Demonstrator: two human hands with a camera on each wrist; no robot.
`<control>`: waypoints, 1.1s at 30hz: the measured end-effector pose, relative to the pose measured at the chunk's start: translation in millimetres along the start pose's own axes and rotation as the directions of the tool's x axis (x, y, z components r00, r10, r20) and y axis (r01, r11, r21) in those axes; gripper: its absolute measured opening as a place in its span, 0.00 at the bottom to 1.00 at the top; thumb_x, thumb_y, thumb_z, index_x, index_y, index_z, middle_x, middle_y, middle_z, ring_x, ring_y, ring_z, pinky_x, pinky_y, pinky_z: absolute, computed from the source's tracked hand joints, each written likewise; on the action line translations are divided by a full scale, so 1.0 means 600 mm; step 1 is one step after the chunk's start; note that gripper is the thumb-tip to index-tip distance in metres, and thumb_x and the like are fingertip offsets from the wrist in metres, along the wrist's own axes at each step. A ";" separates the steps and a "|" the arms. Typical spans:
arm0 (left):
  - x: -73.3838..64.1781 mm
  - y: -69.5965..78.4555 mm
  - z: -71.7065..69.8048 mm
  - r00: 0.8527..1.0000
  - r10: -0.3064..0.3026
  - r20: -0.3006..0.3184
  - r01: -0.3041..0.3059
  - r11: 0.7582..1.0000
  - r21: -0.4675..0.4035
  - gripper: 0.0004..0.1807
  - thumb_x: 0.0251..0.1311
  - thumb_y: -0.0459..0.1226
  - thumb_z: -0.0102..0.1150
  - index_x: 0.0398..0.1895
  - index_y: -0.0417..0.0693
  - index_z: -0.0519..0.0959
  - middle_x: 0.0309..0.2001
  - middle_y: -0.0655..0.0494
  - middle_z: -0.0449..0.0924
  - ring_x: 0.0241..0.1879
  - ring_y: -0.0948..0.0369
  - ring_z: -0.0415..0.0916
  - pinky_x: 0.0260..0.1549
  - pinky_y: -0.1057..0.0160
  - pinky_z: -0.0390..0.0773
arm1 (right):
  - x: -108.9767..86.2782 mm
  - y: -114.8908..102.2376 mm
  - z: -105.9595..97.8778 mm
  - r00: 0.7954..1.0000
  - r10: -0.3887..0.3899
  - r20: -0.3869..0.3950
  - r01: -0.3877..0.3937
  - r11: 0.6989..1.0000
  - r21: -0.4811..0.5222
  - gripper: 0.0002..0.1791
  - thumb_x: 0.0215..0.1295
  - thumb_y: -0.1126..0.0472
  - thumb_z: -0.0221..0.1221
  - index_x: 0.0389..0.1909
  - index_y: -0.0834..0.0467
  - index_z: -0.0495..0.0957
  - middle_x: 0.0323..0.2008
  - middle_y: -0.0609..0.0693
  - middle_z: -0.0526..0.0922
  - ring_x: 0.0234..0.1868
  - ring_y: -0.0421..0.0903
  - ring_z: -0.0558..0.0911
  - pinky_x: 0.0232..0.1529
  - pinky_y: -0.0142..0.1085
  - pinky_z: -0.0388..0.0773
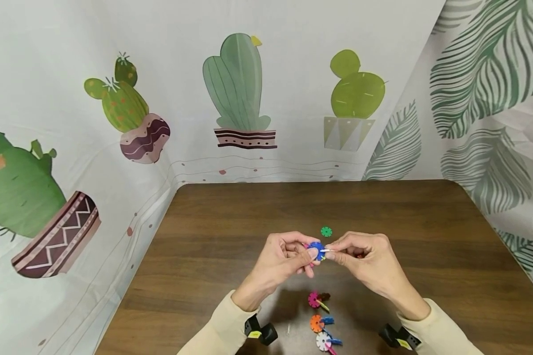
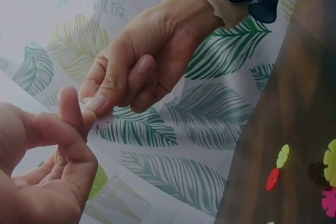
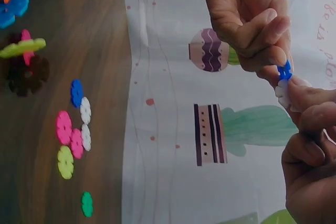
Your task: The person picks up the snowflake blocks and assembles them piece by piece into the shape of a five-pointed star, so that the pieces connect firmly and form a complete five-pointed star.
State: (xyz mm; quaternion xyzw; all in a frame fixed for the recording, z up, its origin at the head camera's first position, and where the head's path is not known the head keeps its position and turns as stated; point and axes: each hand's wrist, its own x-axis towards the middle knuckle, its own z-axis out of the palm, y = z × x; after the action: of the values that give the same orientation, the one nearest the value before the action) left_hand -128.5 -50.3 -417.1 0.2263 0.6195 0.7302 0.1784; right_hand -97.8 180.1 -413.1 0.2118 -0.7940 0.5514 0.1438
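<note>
Over the table, my left hand point(image 1: 288, 256) pinches a small blue notched disc point(image 1: 316, 250) between thumb and fingers. My right hand point(image 1: 367, 259) pinches a white notched disc point(image 3: 282, 92) by its edge, thumb against forefinger. Seen from the right wrist, the white disc meets the edge of the blue one, the two standing at an angle to each other. Fingertips hide much of both discs. In the left wrist view the blue disc is hidden behind the left fingers.
Nearest me stand joined disc clusters: pink with yellow and brown point(image 1: 314, 299), orange with blue point(image 1: 317, 323), white with blue and pink point(image 1: 323, 340). Beyond the hands lies a green disc point(image 1: 326, 231). Loose pink point(image 3: 63, 127), white, blue and yellow discs lie together; a red disc point(image 2: 273, 179) touches a yellow one.
</note>
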 end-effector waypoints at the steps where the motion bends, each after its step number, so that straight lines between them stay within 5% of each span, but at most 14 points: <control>1: 0.001 0.000 0.000 1.000 -0.002 -0.004 0.002 1.000 0.002 0.14 0.71 0.29 0.66 0.54 0.26 0.83 0.37 0.22 0.86 0.22 0.69 0.86 0.22 0.75 0.79 | 0.000 0.000 -0.001 1.000 0.002 0.000 -0.002 1.000 -0.009 0.14 0.58 0.69 0.77 0.37 0.45 0.92 0.25 0.40 0.88 0.16 0.31 0.65 0.13 0.28 0.61; 6: 0.003 -0.002 0.000 0.999 -0.032 -0.030 0.031 0.999 -0.010 0.13 0.71 0.28 0.66 0.54 0.28 0.83 0.32 0.44 0.92 0.23 0.68 0.87 0.23 0.73 0.80 | 0.000 -0.002 -0.012 0.999 0.035 -0.016 -0.036 0.998 -0.057 0.15 0.59 0.67 0.78 0.42 0.47 0.91 0.13 0.41 0.72 0.14 0.31 0.62 0.11 0.29 0.57; 10: 0.003 0.000 -0.006 0.997 -0.042 -0.062 0.043 0.999 0.006 0.14 0.71 0.28 0.65 0.56 0.30 0.83 0.28 0.60 0.90 0.23 0.68 0.87 0.24 0.73 0.82 | 0.002 0.002 -0.029 0.997 0.074 -0.039 -0.078 0.991 -0.109 0.16 0.58 0.65 0.79 0.45 0.47 0.91 0.12 0.41 0.73 0.13 0.33 0.64 0.11 0.31 0.59; 23: 0.003 0.009 -0.028 0.995 -0.015 -0.099 0.015 1.000 0.004 0.14 0.73 0.28 0.62 0.59 0.33 0.81 0.31 0.63 0.92 0.25 0.69 0.88 0.26 0.74 0.82 | 0.011 0.069 -0.083 0.977 0.213 -0.012 -0.201 0.897 -0.393 0.11 0.63 0.60 0.77 0.46 0.49 0.90 0.15 0.41 0.67 0.16 0.34 0.62 0.16 0.32 0.61; 28: 0.006 0.010 -0.028 0.995 -0.011 -0.097 0.010 1.000 -0.003 0.13 0.73 0.28 0.62 0.58 0.33 0.80 0.31 0.62 0.92 0.25 0.69 0.87 0.26 0.74 0.82 | 0.000 0.117 -0.093 0.932 0.351 0.093 -0.259 0.822 -0.508 0.13 0.66 0.60 0.74 0.49 0.54 0.89 0.35 0.48 0.90 0.24 0.36 0.70 0.25 0.32 0.67; 33: 0.007 0.010 -0.029 0.996 -0.015 -0.093 0.015 1.000 0.000 0.13 0.73 0.28 0.61 0.57 0.32 0.80 0.32 0.62 0.92 0.25 0.70 0.87 0.26 0.74 0.82 | -0.023 0.158 -0.086 0.845 0.495 0.204 -0.306 0.759 -0.574 0.17 0.68 0.59 0.72 0.54 0.61 0.86 0.41 0.51 0.89 0.27 0.40 0.73 0.28 0.33 0.68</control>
State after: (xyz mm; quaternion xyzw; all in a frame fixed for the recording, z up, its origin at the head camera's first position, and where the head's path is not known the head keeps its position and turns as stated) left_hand -141.4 -63.6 -412.8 0.1872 0.6291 0.7384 0.1549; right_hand -133.1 259.7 -478.3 0.0800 -0.9519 0.2878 -0.0686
